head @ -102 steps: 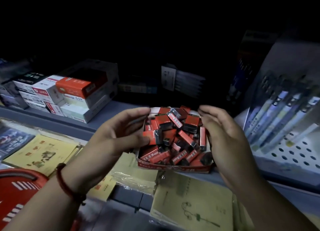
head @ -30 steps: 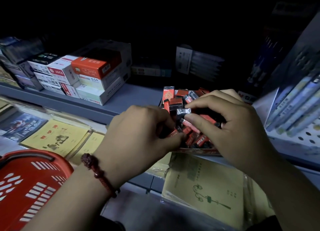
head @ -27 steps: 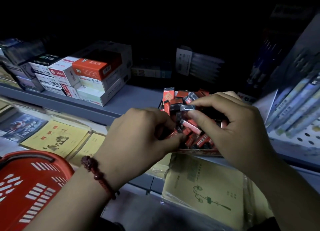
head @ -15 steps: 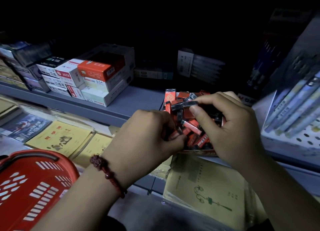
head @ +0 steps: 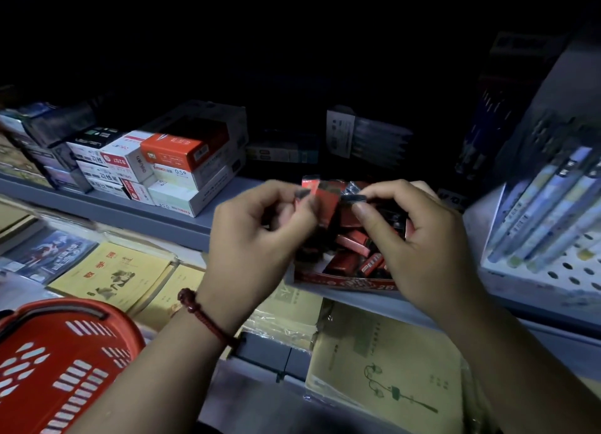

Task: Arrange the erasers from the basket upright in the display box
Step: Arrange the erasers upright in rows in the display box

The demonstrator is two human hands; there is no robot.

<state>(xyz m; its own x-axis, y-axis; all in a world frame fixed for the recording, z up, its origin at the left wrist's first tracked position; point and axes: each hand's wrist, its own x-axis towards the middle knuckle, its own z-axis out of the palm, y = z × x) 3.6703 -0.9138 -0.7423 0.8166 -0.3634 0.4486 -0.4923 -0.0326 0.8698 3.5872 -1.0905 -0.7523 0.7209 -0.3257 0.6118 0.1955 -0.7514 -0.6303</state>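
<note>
- left hand (head: 257, 238): fingers curled, thumb and forefinger pinching a small eraser (head: 300, 195), red with a dark end, motion-blurred; held above the left edge of the display box
- right hand (head: 419, 238): forefinger and thumb pinching a dark eraser (head: 353, 199) by its end, other fingers curled over the box; the eraser is lifted clear of the heap
- the two held erasers are near each other and not touching
- display box (head: 344, 283): red printed front wall, sits on the front edge of the grey shelf (head: 182, 220), between the two hands
- loose erasers (head: 353, 248): red and black, mostly lying flat and jumbled inside the box
- upright red eraser (head: 327, 206) at the box's back-left, just behind the left fingertips; how many stand there I cannot tell
- red basket (head: 58, 362): bottom left, well apart from the box; contents not visible
- bead bracelet (head: 201, 313) on the left wrist
- stacked boxes (head: 175, 163), red and white, on the shelf to the left of the display box
- yellow notebooks (head: 110, 271) on the lower level under the shelf
- pen packs (head: 546, 206) leaning on a perforated white rack at right
</note>
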